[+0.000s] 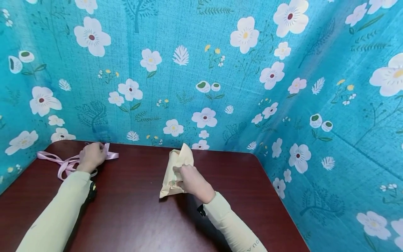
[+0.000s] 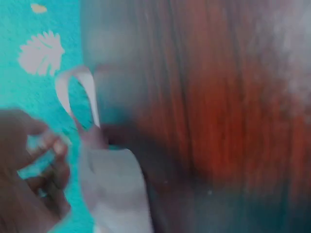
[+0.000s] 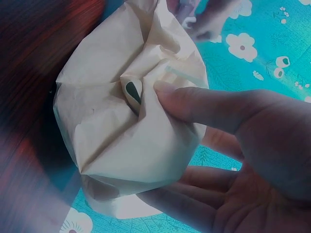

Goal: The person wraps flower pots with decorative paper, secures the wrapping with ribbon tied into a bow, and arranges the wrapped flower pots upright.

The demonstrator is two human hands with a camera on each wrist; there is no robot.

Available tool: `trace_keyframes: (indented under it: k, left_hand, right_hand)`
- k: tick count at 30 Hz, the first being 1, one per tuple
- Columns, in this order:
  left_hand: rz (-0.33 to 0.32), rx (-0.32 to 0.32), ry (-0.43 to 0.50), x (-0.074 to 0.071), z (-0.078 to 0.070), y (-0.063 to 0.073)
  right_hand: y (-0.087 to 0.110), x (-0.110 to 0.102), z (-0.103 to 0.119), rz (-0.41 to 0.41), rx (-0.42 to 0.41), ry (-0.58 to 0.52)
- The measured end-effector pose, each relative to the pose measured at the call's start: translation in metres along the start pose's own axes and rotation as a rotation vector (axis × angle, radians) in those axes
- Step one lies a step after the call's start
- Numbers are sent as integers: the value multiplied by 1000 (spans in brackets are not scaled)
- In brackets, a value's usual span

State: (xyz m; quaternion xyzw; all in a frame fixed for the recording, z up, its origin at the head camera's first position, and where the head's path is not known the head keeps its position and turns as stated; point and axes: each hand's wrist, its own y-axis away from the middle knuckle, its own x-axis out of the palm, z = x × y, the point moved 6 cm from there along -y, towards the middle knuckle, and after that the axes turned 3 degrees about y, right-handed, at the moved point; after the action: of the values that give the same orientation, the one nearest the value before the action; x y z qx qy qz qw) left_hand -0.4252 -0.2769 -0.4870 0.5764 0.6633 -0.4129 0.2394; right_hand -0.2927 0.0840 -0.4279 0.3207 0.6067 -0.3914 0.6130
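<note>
A cream paper package [image 1: 172, 171] with creased, gathered folds is held near the table's middle by my right hand [image 1: 196, 183]. In the right wrist view, the thumb presses the front of the package [image 3: 112, 131] and the other fingers lie behind it. A small dark gap shows among the folds. At the far left, my left hand [image 1: 91, 156] is over a pink satin ribbon [image 1: 64, 163] that lies in loops. The blurred left wrist view shows loosely bent fingers [image 2: 53, 150] beside the ribbon [image 2: 116, 189], apparently apart from it.
Both arms reach over a dark red-brown wooden table [image 1: 138, 210]. A blue floral cloth [image 1: 176, 80] hangs along the table's back edge and right side. The ribbon's end lies near the back edge, just right of the left hand.
</note>
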Motion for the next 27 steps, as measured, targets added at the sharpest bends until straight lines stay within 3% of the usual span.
trace_keyframes:
  k: [4, 7, 9, 11, 15, 18, 21, 24, 27]
  left_hand:
    - [92, 130, -60, 7, -25, 0]
    - [160, 151, -93, 7, -33, 0]
    - [157, 137, -47, -1, -38, -2]
    - [86, 121, 60, -18, -45, -7]
    - [-147, 72, 294, -70, -69, -25]
    - [-259, 31, 420, -104, -100, -41]
    - [-298, 89, 472, -120, -140, -55]
    - [-233, 183, 492, -108, -175, -61]
    - [-108, 253, 501, -72, -196, -64]
  right_hand:
    - [1, -1, 0, 2, 2, 6]
    - [0, -1, 0, -4, -1, 3]
    - [-1, -1, 1, -2, 2, -6]
    - [-1, -1, 1, 3, 7, -15]
    - [-1, 0, 1, 12, 9, -13]
    - [-1, 0, 0, 14, 14, -11]
    - [0, -1, -2, 14, 22, -8]
    - [0, -2, -2, 11, 16, -9]
    - [-1, -2, -1, 10, 2, -12]
